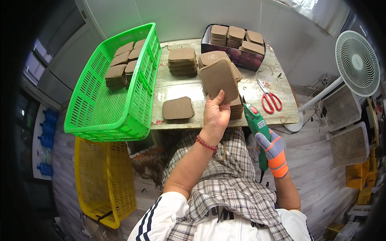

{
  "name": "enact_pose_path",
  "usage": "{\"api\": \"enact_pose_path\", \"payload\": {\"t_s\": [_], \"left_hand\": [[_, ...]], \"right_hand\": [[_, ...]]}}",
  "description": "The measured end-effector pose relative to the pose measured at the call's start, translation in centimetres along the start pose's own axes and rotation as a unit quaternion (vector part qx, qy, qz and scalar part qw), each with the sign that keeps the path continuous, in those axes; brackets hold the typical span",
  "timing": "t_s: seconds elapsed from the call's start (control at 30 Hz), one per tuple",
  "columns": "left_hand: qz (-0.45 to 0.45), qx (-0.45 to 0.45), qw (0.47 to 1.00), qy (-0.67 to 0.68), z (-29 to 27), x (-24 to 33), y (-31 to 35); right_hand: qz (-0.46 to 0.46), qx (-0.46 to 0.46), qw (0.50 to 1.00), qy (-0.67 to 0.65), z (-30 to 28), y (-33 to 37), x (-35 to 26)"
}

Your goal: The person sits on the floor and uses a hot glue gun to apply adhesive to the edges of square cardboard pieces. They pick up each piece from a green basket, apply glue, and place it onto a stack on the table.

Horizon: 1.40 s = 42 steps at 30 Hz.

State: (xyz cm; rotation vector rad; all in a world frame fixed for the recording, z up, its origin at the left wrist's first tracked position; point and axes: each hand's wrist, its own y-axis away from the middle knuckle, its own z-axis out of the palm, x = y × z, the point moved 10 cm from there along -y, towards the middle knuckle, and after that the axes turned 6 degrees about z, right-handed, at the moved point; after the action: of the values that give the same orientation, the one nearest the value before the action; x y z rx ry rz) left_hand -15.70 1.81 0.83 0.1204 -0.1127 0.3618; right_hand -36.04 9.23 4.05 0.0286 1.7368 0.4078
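My left hand [217, 116], bare with a red bead bracelet at the wrist, pinches a brown rounded-corner fabric pad [219, 80] between thumb and fingers. The pad is tilted up over the table. In a grey and orange glove, my right hand [273, 150] grips a green handheld power cutter [255, 120] with a red button. Its narrow dark tip points up, close to the right of the pad and apart from it. Behind the raised pad are stacks of similar pads [213, 57], partly hidden. A low pad pile [177, 108] lies left of my left hand.
A taller pad stack [182, 60] stands farther back. Pads fill a dark box [249, 62] and the far part of a green basket [138, 92]. Red-handled scissors [272, 102] lie at right among thread scraps. A yellow basket [120, 180] and a white fan [356, 62] flank the table.
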Motion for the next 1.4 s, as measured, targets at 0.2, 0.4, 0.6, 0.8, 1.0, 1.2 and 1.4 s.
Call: {"api": "enact_pose_path", "payload": {"t_s": [0.2, 0.4, 0.6, 0.8, 1.0, 1.2, 1.4], "left_hand": [[-0.013, -0.033, 0.999, -0.020, 0.4, -1.1, 0.9], [-0.048, -0.050, 0.995, -0.071, -0.4, -2.3, 2.6], [-0.076, -0.073, 0.989, -0.105, -2.1, -3.3, 3.7], [-0.083, -0.110, 0.968, -0.209, -1.9, -0.9, 3.8], [-0.103, -0.184, 0.911, -0.356, -1.7, 3.0, 1.7], [-0.149, -0.201, 0.828, -0.502, -2.1, 4.3, 1.7], [-0.222, -0.171, 0.813, -0.510, -3.1, 3.6, 3.9]], "right_hand": [[-0.003, 0.013, 0.999, -0.041, 0.4, 0.5, -1.2], [-0.020, 0.032, 0.998, -0.048, -0.5, -0.1, -1.2], [-0.014, 0.041, 0.997, -0.070, -1.4, -0.3, -1.9], [-0.006, 0.018, 1.000, -0.009, -2.7, 0.1, -2.1], [0.022, -0.040, 0.998, 0.052, -3.2, 1.1, -1.2], [0.060, -0.070, 0.992, 0.085, -1.7, 1.8, -0.9], [0.035, -0.063, 0.995, 0.070, -0.7, 1.0, -1.4]]}}
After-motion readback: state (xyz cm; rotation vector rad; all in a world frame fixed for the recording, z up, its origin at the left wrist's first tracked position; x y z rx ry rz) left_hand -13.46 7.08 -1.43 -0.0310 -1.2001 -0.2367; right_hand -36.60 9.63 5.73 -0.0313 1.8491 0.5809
